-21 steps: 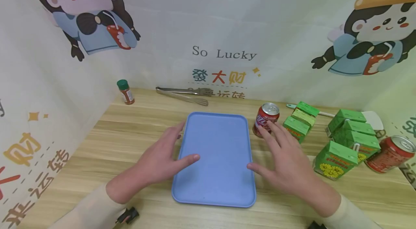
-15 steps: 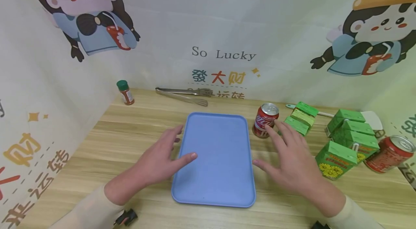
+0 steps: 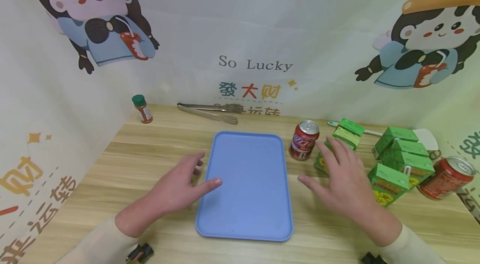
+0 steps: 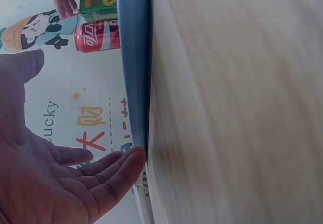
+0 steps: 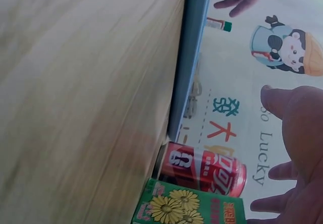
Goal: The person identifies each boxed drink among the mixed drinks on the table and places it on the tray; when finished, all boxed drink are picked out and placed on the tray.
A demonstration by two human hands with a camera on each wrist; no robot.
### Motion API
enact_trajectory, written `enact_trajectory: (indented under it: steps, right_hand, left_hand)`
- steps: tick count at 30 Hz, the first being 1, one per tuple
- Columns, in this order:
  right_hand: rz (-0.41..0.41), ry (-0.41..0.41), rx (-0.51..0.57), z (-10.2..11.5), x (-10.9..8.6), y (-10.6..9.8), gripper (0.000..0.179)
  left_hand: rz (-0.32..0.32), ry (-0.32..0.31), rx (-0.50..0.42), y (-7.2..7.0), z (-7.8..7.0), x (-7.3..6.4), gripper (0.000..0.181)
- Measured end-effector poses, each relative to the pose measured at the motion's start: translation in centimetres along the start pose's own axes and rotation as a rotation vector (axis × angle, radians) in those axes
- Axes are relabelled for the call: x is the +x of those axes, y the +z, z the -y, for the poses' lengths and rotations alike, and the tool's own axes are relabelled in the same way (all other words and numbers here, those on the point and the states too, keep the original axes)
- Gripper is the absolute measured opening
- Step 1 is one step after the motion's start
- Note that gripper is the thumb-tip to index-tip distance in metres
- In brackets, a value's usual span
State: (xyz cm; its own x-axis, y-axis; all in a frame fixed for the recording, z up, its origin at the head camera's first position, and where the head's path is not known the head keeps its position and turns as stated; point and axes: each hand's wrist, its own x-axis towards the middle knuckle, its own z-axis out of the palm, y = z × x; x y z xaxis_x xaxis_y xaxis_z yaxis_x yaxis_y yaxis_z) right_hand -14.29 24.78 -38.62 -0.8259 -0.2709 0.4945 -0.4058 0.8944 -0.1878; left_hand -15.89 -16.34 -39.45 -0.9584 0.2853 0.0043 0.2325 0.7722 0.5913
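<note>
A blue rectangular tray (image 3: 243,189) lies on the table between both hands. My left hand (image 3: 170,187) hovers at the tray's left edge, its fingers relaxed and its thumb stretched over the tray's surface in the head view; it holds nothing. To the right of the tray, my right hand (image 3: 346,185) is spread with nothing in it, thumb pointing toward the tray. Just beyond the right fingers stand a red drink can (image 3: 304,141) and a row of green drink cartons (image 3: 348,130), partly covered by that hand. The left wrist view shows the left fingertips (image 4: 132,161) close to the tray's side; contact is unclear.
More green cartons (image 3: 388,183) stand at the right, with a second red can (image 3: 446,178) beside them. A white-headed spatula (image 3: 426,139) lies behind. Metal tongs (image 3: 208,113) and a green-capped spice bottle (image 3: 142,109) are along the back, before a printed cloth.
My right hand has moved right, away from the tray's edge and the red can. The left hand has shifted slightly left. The tray stays in place; the head view has tilted a little.
</note>
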Motion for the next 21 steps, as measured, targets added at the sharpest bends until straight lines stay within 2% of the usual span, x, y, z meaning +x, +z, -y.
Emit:
enact_trajectory:
  steps: [8, 16, 21]
  right_hand:
    - [-0.042, 0.012, -0.028, -1.1, 0.2, 0.4, 0.100]
    - [-0.051, 0.039, -0.019, -1.8, 0.3, 0.4, 0.098]
    - [-0.045, 0.045, -0.005, -2.1, 0.5, 0.5, 0.098]
  left_hand:
    - [0.044, -0.044, 0.003, -0.1, 0.4, 0.4, 0.106]
    - [0.125, -0.076, -0.074, 0.0, 0.6, 0.6, 0.079]
    - [0.149, -0.079, -0.075, 0.1, 0.7, 0.5, 0.098]
